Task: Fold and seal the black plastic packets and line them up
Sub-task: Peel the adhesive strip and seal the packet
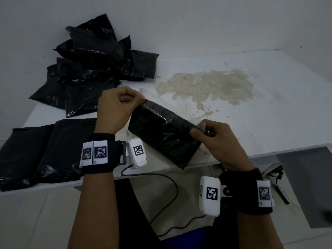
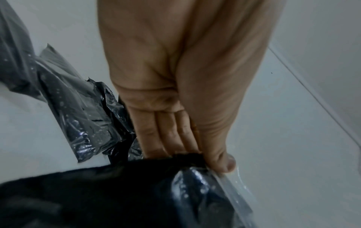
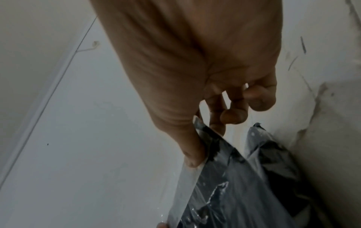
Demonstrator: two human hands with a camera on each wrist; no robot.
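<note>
A glossy, crinkled black packet with a clear strip along its top edge is pinched at both ends by the left hand and right hand fingers.

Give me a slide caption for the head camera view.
Both hands pinch a black packet's flap over the white table.

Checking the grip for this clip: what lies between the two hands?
In the head view, the packet's folded top edge spans from the left hand to the right hand; each pinches one end, nothing else between.
</note>
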